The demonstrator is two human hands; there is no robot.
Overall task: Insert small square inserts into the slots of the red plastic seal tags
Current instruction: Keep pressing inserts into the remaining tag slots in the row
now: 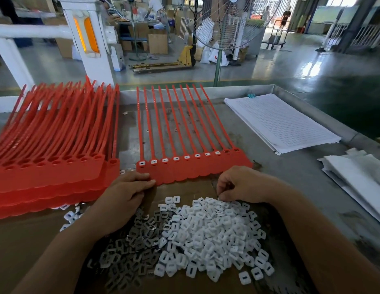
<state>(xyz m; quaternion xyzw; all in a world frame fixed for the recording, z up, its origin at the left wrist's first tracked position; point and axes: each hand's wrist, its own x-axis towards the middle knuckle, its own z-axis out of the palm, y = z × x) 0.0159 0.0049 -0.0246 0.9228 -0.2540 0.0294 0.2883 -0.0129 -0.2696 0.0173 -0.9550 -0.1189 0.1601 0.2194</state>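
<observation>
Eight of ten slots on the tag strip [195,170] filled. Left hand [121,198] flat, steadying it; right hand [242,183] curled in insert pile [212,234], grip unconfirmed. Next, judged: ninth slot.

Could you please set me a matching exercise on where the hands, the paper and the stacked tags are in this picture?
Things:
1. left hand
2. right hand
3. gridded paper
4. tag stack

Places:
A. fingertips at the white insert pile
B. far right part of the table
C. left of the tag strip
D. fingers touching the tag strip's near left edge

Pairs: 1-D, 2-A, 3-B, 4-C.
</observation>
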